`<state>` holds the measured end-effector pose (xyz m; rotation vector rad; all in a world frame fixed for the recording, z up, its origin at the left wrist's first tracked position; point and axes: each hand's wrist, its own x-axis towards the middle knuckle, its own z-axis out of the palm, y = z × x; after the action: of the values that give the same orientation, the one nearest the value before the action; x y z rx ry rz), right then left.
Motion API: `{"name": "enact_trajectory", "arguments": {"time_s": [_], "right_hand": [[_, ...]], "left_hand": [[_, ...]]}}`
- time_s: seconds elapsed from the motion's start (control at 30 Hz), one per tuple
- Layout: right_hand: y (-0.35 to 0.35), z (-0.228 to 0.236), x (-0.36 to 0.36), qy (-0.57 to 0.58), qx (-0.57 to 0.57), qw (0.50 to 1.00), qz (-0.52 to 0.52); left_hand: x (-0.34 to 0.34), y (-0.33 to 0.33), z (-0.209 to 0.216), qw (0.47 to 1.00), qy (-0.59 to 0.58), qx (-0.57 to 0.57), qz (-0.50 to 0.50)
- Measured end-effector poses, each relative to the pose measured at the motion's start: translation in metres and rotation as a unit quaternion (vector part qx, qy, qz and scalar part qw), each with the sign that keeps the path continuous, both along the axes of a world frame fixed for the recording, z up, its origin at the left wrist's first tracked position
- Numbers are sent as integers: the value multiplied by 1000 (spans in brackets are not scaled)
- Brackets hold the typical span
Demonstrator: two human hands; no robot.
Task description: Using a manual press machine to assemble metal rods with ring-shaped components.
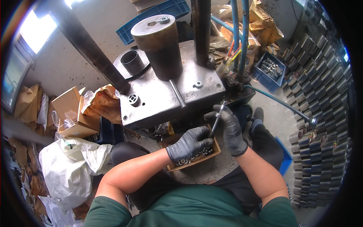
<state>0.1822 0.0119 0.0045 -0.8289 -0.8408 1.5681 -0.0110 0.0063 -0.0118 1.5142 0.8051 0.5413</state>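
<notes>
A slim metal rod (pixel 216 123), dark along its lower part and bright at its upper end, slants between my two dark-gloved hands. My left hand (pixel 191 143) is closed at its lower end, thumb and fingers together. Around the upper part, the fingers of my right hand (pixel 231 130) are pinched. Below my left hand is an open cardboard box (pixel 216 149) with small round metal parts (pixel 185 160) inside. In front stands a steel press table (pixel 160 96). On it lie a loose rod (pixel 177 93), a small ring (pixel 198 84) and a slotted round part (pixel 133 99).
A thick steel cylinder (pixel 162 56) rises from the table, with a bearing (pixel 163 20) on top. A blue lever with a ball end (pixel 312 122) reaches right, near stacked metal tubes (pixel 321 94). A blue bin (pixel 269 72) holds metal parts; a white sack (pixel 66 170) sits left.
</notes>
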Motion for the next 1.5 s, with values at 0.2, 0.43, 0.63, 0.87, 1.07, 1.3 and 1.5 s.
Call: {"name": "enact_trajectory", "arguments": {"time_s": [0.2,0.43,0.63,0.87,1.07,1.3,1.5], "right_hand": [[-1,-5,0,-75,24,997,19],[-9,-2,-11,-195,70,977,59],[-7,11,17,-229,90,967,67],[-7,0,29,-110,110,985,76],[-4,6,25,-192,215,950,123],[-9,14,23,-308,148,936,86],[-10,11,25,-365,191,907,86]], "left_hand": [[1,-4,-1,997,-49,-61,7],[-6,-1,9,998,-54,-22,32],[-41,20,35,970,-158,15,186],[-161,73,39,827,-167,162,511],[-208,99,25,788,-29,175,590],[-210,104,11,776,236,309,496],[-212,110,12,806,126,200,543]]}}
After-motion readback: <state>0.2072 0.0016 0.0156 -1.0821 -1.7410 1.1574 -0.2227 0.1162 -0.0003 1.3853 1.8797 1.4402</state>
